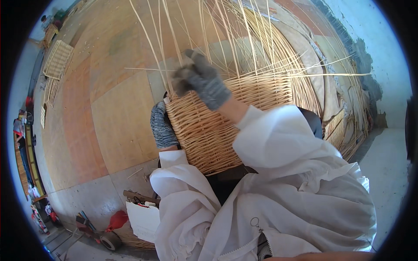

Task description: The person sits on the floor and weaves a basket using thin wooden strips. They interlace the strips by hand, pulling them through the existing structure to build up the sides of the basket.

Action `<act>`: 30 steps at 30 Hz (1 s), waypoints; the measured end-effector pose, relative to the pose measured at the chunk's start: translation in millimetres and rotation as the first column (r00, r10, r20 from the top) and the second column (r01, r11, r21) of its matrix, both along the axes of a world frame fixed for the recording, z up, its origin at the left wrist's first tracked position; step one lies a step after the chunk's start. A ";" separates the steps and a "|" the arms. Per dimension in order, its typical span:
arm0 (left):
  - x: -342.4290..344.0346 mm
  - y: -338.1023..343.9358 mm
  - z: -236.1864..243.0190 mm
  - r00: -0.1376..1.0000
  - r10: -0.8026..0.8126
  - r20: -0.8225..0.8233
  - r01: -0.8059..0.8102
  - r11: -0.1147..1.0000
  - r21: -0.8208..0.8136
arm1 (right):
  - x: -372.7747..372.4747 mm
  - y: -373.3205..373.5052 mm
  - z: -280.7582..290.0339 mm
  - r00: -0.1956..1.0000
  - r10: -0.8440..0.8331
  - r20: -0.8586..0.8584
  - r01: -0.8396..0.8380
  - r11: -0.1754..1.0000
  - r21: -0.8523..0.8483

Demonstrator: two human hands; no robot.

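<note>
A tan wicker panel (209,135), woven of thin rods, rests over my lap, with long upright willow rods (222,30) rising from its far edge. My left hand (163,126), in a grey knit glove, grips the panel's left edge; its fingers are mostly hidden behind the weave. Over the panel's far left corner is my right hand (200,80), gloved in the same grey. Its fingers look bent near the uprights but are smeared by motion, so what they hold, if anything, cannot be made out. Several loose rod ends stick out sideways along the top row.
A large bundle of long rods (283,39) lies on the floor at the far right. At far left stands another wicker piece (58,58). A white box (143,221) sits near my left forearm, beside a red wheeled object (115,221). Brown boards (122,126) cover the floor.
</note>
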State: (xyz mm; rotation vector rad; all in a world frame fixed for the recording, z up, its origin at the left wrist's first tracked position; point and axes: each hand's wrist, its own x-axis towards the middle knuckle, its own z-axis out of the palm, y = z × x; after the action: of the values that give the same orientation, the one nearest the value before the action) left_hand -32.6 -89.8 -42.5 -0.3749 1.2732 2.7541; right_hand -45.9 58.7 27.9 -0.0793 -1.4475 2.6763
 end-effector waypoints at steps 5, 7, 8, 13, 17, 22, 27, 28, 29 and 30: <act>22.6 -11.9 2.5 0.989 0.117 -0.087 -0.115 0.993 0.030 | 34.4 34.7 -6.9 0.969 0.091 0.229 -0.121 0.985 0.120; 28.3 -12.4 11.5 0.951 0.301 -0.068 -0.304 0.952 -0.032 | 28.7 45.5 -2.1 0.974 0.096 0.207 -0.133 0.975 0.176; 29.5 -12.4 17.6 0.893 0.443 -0.075 -0.449 0.874 -0.185 | 28.3 48.0 -1.7 0.974 0.094 0.205 -0.135 0.971 0.196; 33.1 38.0 57.1 0.811 -0.442 -0.383 -0.483 -0.137 -0.865 | 27.1 56.0 -3.5 0.944 0.131 0.301 -0.173 0.978 0.115; 27.7 78.9 55.6 0.919 -0.377 -0.116 -0.263 -0.366 -0.892 | -14.8 84.6 -19.3 0.775 0.206 -0.597 0.616 -0.039 0.786; 31.0 103.2 51.6 0.958 -0.271 -0.089 -0.181 -0.339 -0.923 | 1.1 96.0 -10.8 0.974 -0.118 -0.193 0.215 0.745 0.631; 50.3 72.8 49.1 0.847 -0.283 -0.449 -0.433 0.121 -0.893 | 67.5 201.4 -23.7 0.998 -0.024 -0.057 0.035 0.978 0.207; 46.5 64.7 48.9 0.853 -0.167 -0.495 -0.427 0.320 -0.845 | 66.2 193.3 -5.4 0.888 -0.268 -0.374 0.459 0.457 0.762; 44.9 40.4 47.4 0.861 -0.036 -0.508 -0.433 0.474 -0.767 | 63.9 170.3 20.7 0.679 -0.161 -0.716 0.635 -0.359 0.684; 37.2 26.6 41.5 0.859 0.069 -0.508 -0.426 0.647 -0.632 | 66.3 141.2 48.9 0.699 -0.109 -0.706 0.636 -0.355 0.685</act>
State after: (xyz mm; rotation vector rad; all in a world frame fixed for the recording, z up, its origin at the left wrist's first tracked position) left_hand 4.6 -63.2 -1.0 0.0748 2.6501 2.4498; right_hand 20.4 199.9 76.8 0.0334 -2.2302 0.2657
